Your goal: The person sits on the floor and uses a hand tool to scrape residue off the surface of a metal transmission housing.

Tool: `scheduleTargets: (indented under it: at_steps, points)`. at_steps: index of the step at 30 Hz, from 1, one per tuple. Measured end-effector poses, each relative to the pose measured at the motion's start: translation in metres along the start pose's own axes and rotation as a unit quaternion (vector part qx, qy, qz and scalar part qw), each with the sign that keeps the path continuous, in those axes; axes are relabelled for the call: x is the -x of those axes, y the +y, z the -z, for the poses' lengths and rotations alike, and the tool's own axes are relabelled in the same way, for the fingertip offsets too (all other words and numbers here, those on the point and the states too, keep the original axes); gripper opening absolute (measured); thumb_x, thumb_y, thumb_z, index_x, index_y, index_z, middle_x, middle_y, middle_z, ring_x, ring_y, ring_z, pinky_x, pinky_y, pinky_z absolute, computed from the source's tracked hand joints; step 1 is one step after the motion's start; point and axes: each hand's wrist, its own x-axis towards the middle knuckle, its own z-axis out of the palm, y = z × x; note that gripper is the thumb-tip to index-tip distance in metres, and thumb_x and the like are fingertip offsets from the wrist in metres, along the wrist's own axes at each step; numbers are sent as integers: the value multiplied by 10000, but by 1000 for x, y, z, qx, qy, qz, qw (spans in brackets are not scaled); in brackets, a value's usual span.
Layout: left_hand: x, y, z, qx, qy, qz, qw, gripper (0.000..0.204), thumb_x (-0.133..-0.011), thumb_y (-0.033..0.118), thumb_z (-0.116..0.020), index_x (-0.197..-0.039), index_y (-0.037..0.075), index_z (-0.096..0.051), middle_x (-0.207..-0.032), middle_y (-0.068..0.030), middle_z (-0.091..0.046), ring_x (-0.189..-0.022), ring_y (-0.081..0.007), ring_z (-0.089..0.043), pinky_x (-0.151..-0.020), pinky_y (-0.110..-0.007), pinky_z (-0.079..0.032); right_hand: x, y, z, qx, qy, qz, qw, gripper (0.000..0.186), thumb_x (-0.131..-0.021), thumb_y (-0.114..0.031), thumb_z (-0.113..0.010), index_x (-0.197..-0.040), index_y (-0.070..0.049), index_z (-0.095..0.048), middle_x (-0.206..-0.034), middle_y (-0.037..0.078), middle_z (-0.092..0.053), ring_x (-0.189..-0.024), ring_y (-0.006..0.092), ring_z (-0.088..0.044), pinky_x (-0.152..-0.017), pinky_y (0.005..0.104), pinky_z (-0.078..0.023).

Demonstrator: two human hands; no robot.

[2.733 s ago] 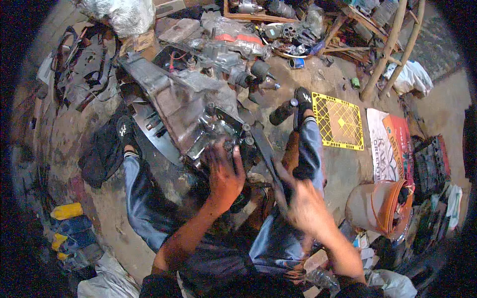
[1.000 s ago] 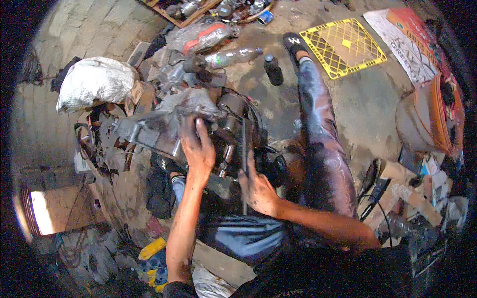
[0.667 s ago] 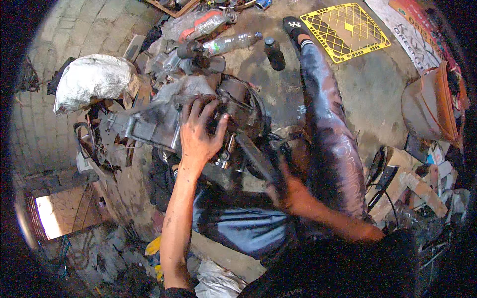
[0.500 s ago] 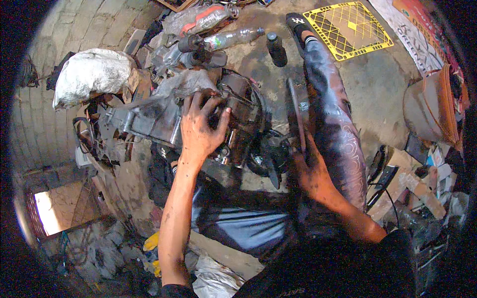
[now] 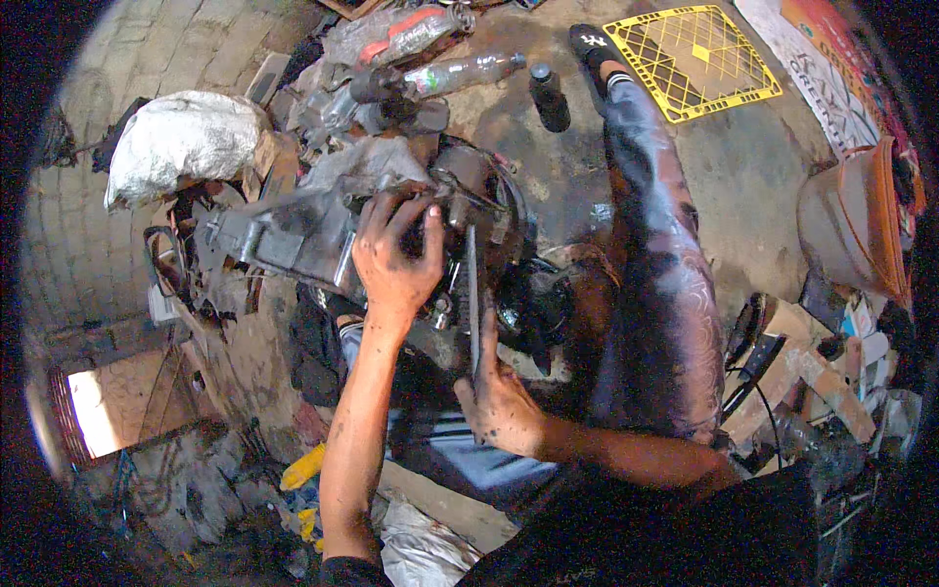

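A grimy grey metal housing (image 5: 298, 240), like a gearbox casing, lies between my legs. My left hand (image 5: 394, 256) rests at its middle, fingers curled over a dark part of it and thumb raised apart; what lies under the fingertips is hidden. To its right, my right hand (image 5: 504, 411) grips the lower end of a long flat metal bar (image 5: 475, 303). The bar stands out away from me, its far end overlapping the casing's rounded dark section (image 5: 468, 176). Whether the tip touches the casing I cannot tell. A black round part (image 5: 541, 298) sits right of the bar.
Ahead stand a dark bottle (image 5: 549, 98) and a lying clear plastic bottle (image 5: 465, 74). A yellow plastic grid (image 5: 699, 61) lies past my right foot. A white sack (image 5: 186, 147) is at the left. Cardboard scraps (image 5: 807, 367) and a brown container (image 5: 849, 220) are at the right.
My right hand has swung the flat bar leftward from beside my right leg to the casing. My left hand stays on the casing, its thumb shifted slightly up and left.
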Motion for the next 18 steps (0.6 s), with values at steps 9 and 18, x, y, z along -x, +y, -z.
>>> scheduleTargets:
  at_steps: [9, 18]
  points:
    - [4, 5, -1, 1, 14, 38, 999, 84, -762, 110, -652, -819, 49, -655, -877, -102, -647, -793, -307, -607, -697, -386, -489, -25, 36, 7, 5, 49, 170, 984, 928, -805, -5, -533, -1431, 2, 151, -1354, 371, -326, -1232, 511, -376, -1031, 426, -364]
    - [1, 2, 1, 12, 27, 40, 999, 85, -765, 102, -645, -828, 45, -646, -853, -108, -635, -779, -306, -604, -684, -388, -495, -44, 44, 27, 109, 23, 144, 983, 938, -842, -94, -542, -1376, 58, 213, -1154, 461, -417, -841, 496, -583, -764, 490, -499]
